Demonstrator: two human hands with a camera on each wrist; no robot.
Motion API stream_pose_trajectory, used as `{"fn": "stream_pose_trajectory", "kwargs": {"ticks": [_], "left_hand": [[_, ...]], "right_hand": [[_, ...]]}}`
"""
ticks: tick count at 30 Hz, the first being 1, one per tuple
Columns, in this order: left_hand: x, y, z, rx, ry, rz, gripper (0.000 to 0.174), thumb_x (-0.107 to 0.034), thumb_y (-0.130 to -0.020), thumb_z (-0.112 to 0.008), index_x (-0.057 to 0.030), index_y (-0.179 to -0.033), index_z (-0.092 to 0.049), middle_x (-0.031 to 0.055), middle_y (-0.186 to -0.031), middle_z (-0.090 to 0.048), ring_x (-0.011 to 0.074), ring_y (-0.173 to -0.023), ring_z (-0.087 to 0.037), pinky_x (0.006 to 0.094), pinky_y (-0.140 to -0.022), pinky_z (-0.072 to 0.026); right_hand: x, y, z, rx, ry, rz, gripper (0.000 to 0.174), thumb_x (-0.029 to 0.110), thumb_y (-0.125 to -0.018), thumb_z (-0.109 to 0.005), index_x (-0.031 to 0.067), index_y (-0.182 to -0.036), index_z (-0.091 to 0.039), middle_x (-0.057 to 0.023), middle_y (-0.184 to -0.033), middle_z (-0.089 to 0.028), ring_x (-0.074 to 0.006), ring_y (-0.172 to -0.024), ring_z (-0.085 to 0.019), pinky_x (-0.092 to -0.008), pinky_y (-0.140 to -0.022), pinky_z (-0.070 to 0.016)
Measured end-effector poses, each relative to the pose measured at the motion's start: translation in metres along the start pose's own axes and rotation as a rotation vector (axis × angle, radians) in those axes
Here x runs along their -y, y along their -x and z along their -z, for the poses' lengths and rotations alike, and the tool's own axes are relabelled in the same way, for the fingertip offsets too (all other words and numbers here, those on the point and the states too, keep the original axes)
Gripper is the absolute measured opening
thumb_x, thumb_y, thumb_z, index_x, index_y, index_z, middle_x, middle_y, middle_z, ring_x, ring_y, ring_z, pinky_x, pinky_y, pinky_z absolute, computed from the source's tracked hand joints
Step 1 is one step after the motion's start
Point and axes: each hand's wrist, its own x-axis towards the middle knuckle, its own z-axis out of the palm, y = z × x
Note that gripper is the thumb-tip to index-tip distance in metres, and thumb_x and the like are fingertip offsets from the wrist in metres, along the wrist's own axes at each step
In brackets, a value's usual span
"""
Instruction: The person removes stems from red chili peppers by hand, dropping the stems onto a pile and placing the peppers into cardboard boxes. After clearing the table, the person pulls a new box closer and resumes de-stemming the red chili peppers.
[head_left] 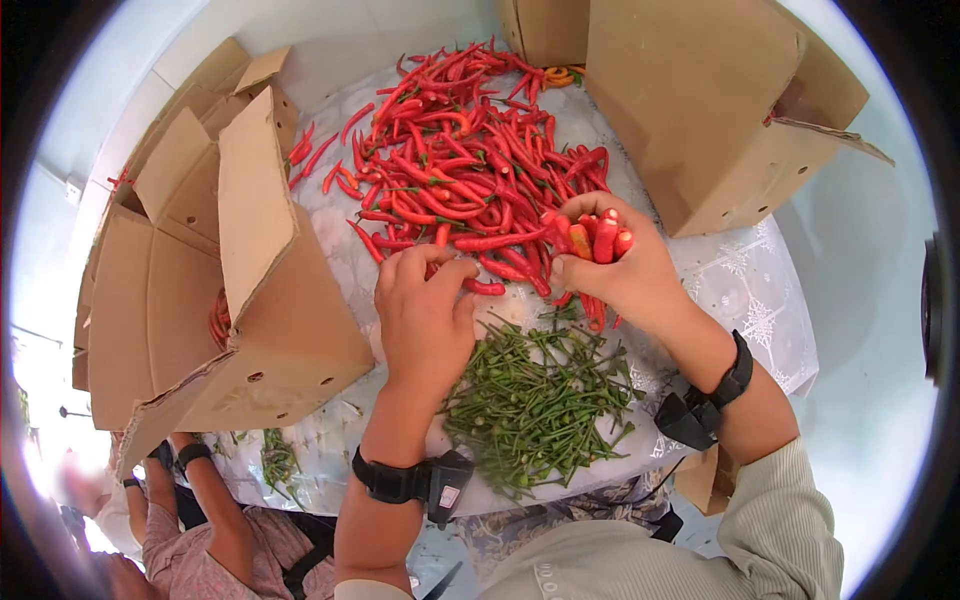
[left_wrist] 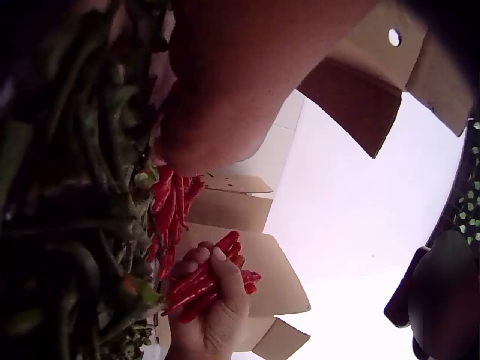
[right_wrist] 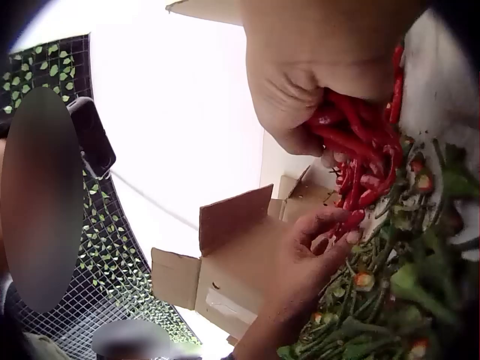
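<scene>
A bundle of red chili peppers (head_left: 606, 240), one partly orange, is gripped in my right hand (head_left: 625, 270), their pale cut ends pointing up toward the head camera. My left hand (head_left: 428, 305) is at the near edge of the big heap of red chilies (head_left: 450, 180). Its thumb and fingers curl about a single red chili (right_wrist: 354, 220), best seen in the right wrist view. Just below both hands lies a mound of green chili stems (head_left: 540, 400). In the left wrist view the bundle (left_wrist: 196, 289) sticks out from both sides of the right fist.
An open cardboard box (head_left: 290, 340) with some red chilies inside stands at the left. Another carton (head_left: 700, 120) rises at the back right. A patterned cloth (head_left: 745, 290) covers the table. Another person's arm (head_left: 215, 500) reaches in at the lower left.
</scene>
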Motion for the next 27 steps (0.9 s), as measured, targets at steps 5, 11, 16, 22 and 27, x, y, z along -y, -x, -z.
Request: {"fn": "stream_pose_trajectory", "kwargs": {"ticks": [5,11,16,22,27], "left_hand": [[0.000,0.001,0.004,-0.200,0.302,-0.043,0.027,-0.004,-0.069,-0.079,-0.0045,-0.094,-0.068,0.0083,-0.092,-0.061,0.0270,-0.088,-0.055,0.0359,-0.079,-0.0455],[-0.015,0.006,0.009,-0.236,0.390,-0.167,0.026,-0.005,-0.067,-0.082,-0.0035,-0.085,-0.064,0.0082,-0.084,-0.062,0.0271,-0.078,-0.057,0.0364,-0.071,-0.0451],[-0.022,0.006,0.010,-0.186,0.392,-0.200,0.024,-0.003,-0.066,-0.080,-0.0048,-0.086,-0.065,0.0077,-0.081,-0.063,0.0284,-0.078,-0.058,0.0378,-0.071,-0.0452],[-0.031,0.007,0.013,-0.146,0.402,-0.301,0.019,-0.002,-0.071,-0.073,-0.0055,-0.089,-0.069,0.0074,-0.082,-0.064,0.0294,-0.080,-0.059,0.0392,-0.072,-0.0467],[-0.038,0.010,0.018,-0.182,0.452,-0.330,0.016,0.000,-0.074,-0.070,-0.0045,-0.090,-0.069,0.0091,-0.084,-0.065,0.0309,-0.083,-0.060,0.0397,-0.073,-0.0473]], "right_hand": [[-0.002,-0.001,0.005,-0.011,0.143,0.077,0.037,0.006,-0.075,-0.077,0.0013,-0.108,-0.061,0.0010,-0.091,-0.063,-0.0046,-0.083,-0.057,-0.0239,-0.074,-0.0504],[0.003,0.010,-0.009,0.213,0.143,0.202,0.038,0.014,-0.074,-0.085,0.0034,-0.103,-0.064,0.0000,-0.095,-0.065,-0.0063,-0.084,-0.057,-0.0247,-0.077,-0.0483],[-0.005,0.015,-0.018,0.166,0.110,0.158,0.033,0.013,-0.077,-0.083,0.0029,-0.102,-0.064,-0.0007,-0.092,-0.067,-0.0062,-0.083,-0.058,-0.0248,-0.077,-0.0490],[-0.009,0.010,-0.016,-0.015,0.184,0.217,0.028,0.012,-0.076,-0.081,0.0011,-0.095,-0.064,0.0004,-0.081,-0.064,-0.0062,-0.075,-0.057,-0.0255,-0.069,-0.0494],[0.002,0.018,-0.015,-0.001,0.138,0.268,0.027,0.008,-0.078,-0.079,0.0026,-0.099,-0.064,-0.0014,-0.088,-0.065,-0.0065,-0.080,-0.058,-0.0247,-0.072,-0.0493]]}}
